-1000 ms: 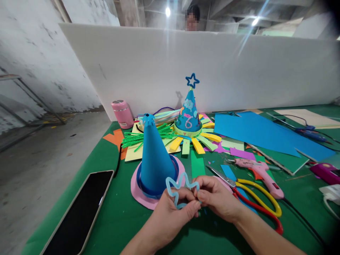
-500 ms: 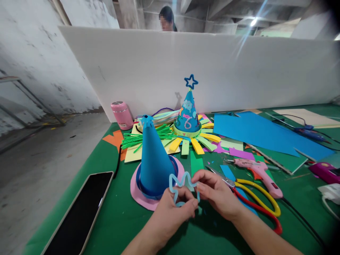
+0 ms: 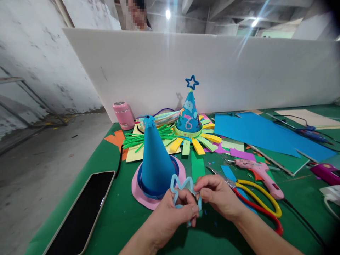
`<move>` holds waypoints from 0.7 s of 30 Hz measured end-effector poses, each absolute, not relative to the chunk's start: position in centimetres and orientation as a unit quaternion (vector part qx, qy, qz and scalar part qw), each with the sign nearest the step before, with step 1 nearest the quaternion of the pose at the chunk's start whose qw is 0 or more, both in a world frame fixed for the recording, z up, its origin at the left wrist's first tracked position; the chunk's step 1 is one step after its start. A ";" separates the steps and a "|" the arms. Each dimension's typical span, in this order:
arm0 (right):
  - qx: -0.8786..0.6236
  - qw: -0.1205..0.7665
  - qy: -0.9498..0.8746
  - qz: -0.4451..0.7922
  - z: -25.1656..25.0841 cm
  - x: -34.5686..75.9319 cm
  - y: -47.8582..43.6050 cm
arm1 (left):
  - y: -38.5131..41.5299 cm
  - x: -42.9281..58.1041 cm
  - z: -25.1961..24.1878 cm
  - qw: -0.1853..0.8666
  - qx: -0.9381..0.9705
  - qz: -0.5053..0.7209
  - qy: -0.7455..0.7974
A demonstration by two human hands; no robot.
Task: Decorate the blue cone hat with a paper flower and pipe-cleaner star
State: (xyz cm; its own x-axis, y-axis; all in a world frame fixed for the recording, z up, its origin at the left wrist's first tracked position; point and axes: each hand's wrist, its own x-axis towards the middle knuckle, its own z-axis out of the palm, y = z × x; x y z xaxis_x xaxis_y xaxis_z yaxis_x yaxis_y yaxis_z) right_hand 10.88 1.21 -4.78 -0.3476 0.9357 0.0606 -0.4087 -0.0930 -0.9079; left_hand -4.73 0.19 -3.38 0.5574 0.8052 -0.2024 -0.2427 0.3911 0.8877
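A light blue pipe cleaner (image 3: pixel 182 185), bent into zigzag points, is held between both hands over the table. My left hand (image 3: pixel 178 211) is closed on its lower left part, with the thumb against the fingers. My right hand (image 3: pixel 218 194) pinches the right side of the bent shape. Just behind my left hand stands a plain blue paper cone hat (image 3: pixel 156 166) with a snipped top and a pink brim (image 3: pixel 138 196). Farther back is a decorated blue cone hat (image 3: pixel 189 115) with a dark blue star (image 3: pixel 192 82) on top and a 6 on its front.
Scissors (image 3: pixel 261 198) with red and yellow handles lie beside my right hand. A pink glue gun (image 3: pixel 261 173) is behind them. A phone (image 3: pixel 82 212) lies at left, green pipe cleaners (image 3: pixel 132 139) and a pink container (image 3: pixel 124 116) farther back. Blue sheets (image 3: pixel 255 131) cover the back right.
Both hands stay on the pipe cleaner, and its bent shape has shifted slightly. The view has moved a little. The person behind the white board appears farther left.
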 end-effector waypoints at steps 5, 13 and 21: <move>-0.275 0.495 -0.463 0.682 -4.4 10.9 1.1 | 0.1 -4.7 -3.4 0.763 0.439 0.341 0.331; -0.293 0.508 -0.475 0.656 -4.9 11.3 1.4 | 0.3 -4.6 -3.4 0.764 0.435 0.334 0.340; -0.349 0.572 -0.488 0.560 -4.3 12.2 2.0 | 0.6 -4.2 -2.4 0.721 0.357 0.454 0.384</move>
